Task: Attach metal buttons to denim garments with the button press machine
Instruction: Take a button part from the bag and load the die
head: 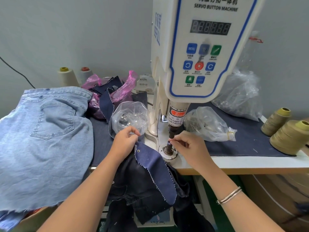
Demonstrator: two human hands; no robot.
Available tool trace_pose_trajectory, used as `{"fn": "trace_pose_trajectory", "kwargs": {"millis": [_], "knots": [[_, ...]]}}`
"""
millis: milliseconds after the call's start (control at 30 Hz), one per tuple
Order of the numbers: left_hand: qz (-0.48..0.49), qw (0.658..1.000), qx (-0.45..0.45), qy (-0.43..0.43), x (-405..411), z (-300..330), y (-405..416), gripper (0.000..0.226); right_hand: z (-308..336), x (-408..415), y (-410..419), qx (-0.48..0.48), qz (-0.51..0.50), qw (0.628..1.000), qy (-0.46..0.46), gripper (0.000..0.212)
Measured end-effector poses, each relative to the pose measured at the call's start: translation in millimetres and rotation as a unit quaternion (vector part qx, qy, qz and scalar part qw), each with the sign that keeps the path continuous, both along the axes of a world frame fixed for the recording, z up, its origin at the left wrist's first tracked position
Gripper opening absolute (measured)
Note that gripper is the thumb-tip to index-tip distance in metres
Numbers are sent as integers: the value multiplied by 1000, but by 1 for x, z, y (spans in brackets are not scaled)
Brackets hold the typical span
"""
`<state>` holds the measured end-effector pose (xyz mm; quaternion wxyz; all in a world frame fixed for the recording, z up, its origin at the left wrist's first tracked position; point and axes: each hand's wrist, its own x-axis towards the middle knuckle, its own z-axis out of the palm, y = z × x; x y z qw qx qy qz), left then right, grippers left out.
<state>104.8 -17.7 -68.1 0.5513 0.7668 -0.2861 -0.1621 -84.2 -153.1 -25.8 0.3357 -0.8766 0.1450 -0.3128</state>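
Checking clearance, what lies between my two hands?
In the head view, the dark blue denim strip's top edge with a metal eyelet lies between left hand and right hand.

Frayed dk denim strip [155,171], glossy plastic machine [207,47]

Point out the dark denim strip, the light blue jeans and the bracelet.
dark denim strip [155,166]: head view, middle of the strip
light blue jeans [55,121]: head view, back pocket
bracelet [229,195]: head view, band on the wrist

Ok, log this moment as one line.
left hand: pinches dark blue denim strip | right hand: pinches small metal button at lower die | white button press machine: ram raised
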Motion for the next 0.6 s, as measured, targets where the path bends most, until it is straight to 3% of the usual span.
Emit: {"fn": "trace_pose_trajectory", "kwargs": {"millis": [133, 267, 333, 367, 400, 533, 600], "knots": [[0, 1000, 2, -2, 0, 0, 0, 25, -3, -4, 2, 13, 1, 1000, 8, 10], [-9, 1000, -11, 6, -2, 4, 2, 25, -5, -20, 15, 74, -44, 994, -73, 24], [-17, 999, -31, 16, -4, 6, 4, 26, -16, -36, 32, 69, -57, 993, -81, 12], [-19, 999, -38, 20, -5, 7, 4, 26, -27, -46, 43, 53, -57, 995, -68, 2], [-20, 999, -40, 22, -6, 8, 5, 26, -38, -56, 54, 30, -68, 996, -48, 7], [-18, 999, -40, 22, -7, 11, 5, 26, -81, -84, 81, -115, -157, 975, 103, 41], [-17, 999, -39, 21, -8, 11, 5, 26, -89, -85, 90, -81, -195, 966, 152, 61]]}}
